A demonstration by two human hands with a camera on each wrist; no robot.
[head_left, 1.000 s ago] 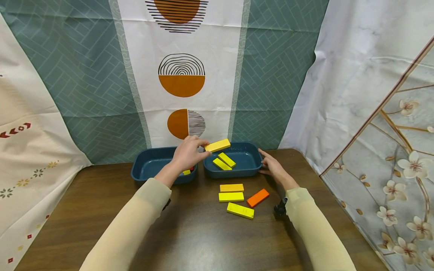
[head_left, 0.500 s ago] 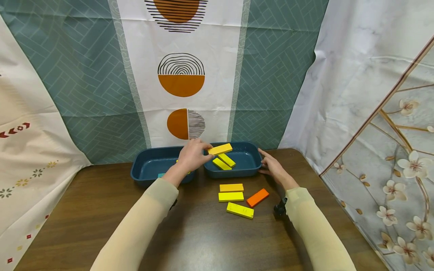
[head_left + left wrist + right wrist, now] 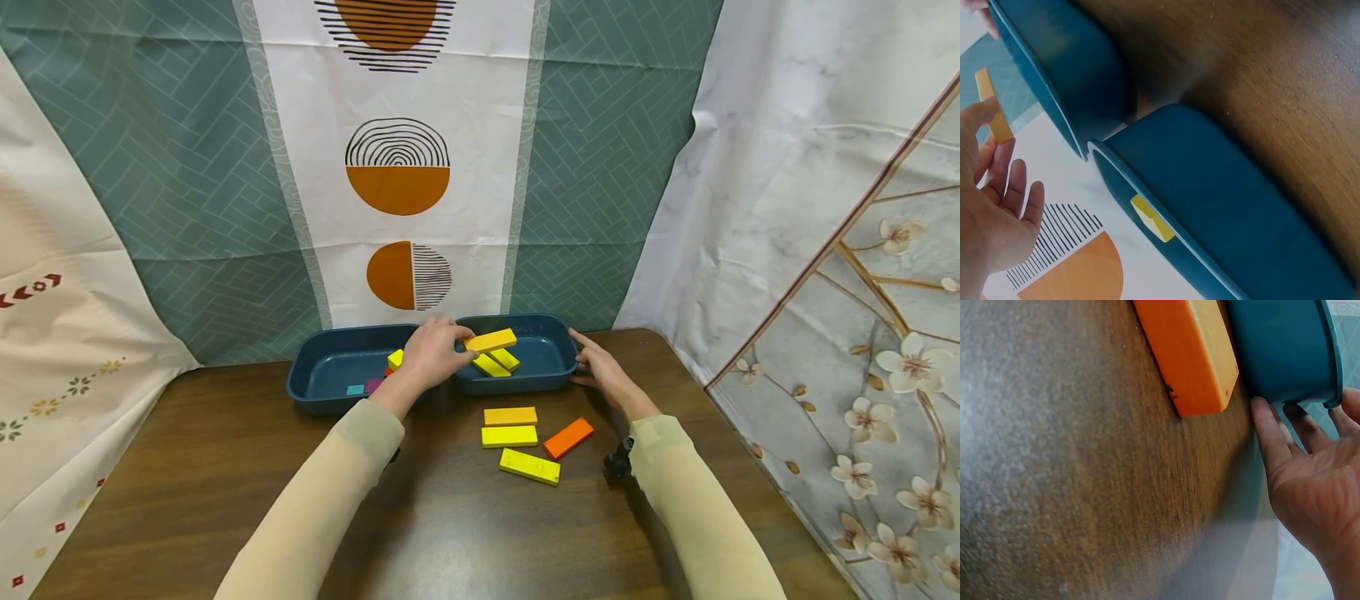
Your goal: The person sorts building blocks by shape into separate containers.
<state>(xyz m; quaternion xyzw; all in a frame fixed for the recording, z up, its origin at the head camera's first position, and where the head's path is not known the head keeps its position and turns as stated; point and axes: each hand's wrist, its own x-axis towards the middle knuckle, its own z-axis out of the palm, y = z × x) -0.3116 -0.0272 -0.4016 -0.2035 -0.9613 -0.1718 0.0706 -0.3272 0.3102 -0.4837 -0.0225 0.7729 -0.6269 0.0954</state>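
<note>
My left hand (image 3: 431, 354) pinches a yellow-orange block (image 3: 491, 341) between thumb and fingers, above the left part of the right blue tray (image 3: 551, 379). Two yellow blocks (image 3: 504, 359) lie inside that tray, partly behind the held one. In the left wrist view the pinched block (image 3: 992, 106) stands clear of the tray rim. My right hand (image 3: 607, 371) touches the right end of the same tray. The right wrist view shows its fingers (image 3: 1269, 434) extended against the tray's outer wall (image 3: 1285, 356). An orange block (image 3: 1191, 356) lies nearby on the table.
To the left is another blue tray (image 3: 322, 402) holding several small coloured pieces, partly hidden by my left hand. On the wooden table (image 3: 465, 533), in front of the right tray, lie a yellow-orange block (image 3: 510, 416), two yellow blocks (image 3: 529, 466) and the orange one. Fabric hangs behind.
My left hand has moved right and slightly down with the yellow-orange block, from the tray's left rim to over the two yellow blocks. My right hand has stayed at the tray's end.
</note>
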